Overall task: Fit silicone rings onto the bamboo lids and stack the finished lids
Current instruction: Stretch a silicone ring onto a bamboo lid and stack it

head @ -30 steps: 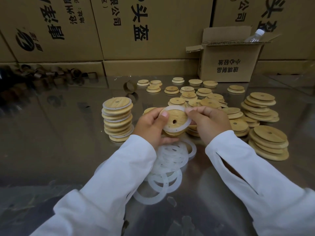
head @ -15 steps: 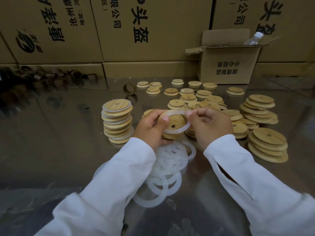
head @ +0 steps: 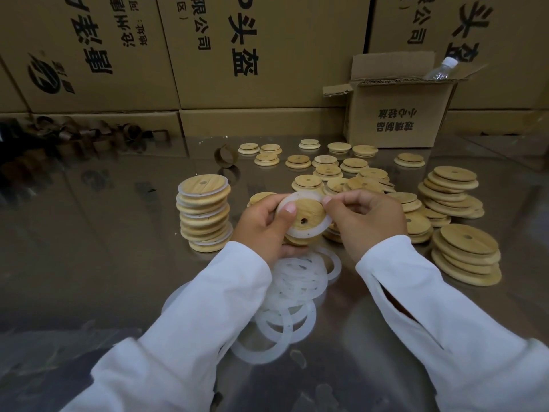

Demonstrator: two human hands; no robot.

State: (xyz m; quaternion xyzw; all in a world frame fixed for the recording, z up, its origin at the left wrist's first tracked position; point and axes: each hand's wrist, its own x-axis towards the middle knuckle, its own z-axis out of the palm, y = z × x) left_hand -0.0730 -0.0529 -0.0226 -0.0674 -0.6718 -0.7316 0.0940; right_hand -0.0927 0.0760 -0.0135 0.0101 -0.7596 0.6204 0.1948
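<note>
While silicone ring [head: 301,234] sits nearly round bamboo lid [head: 310,211], step = seating ring. L hand [head: 263,226] grips lid edge, thumb on ring; R hand [head: 367,224] pinches ring at far rim. Lid in air btwn hands, over loose rings [head: 297,281]. Next, prob: press ring flat, then onto finished stack [head: 205,212]. Lid round, no long axis; holed face tilts twd camera

Dim, warm light; glare on the tabletop [head: 89,263]; wide-angle bending at edges.
</note>
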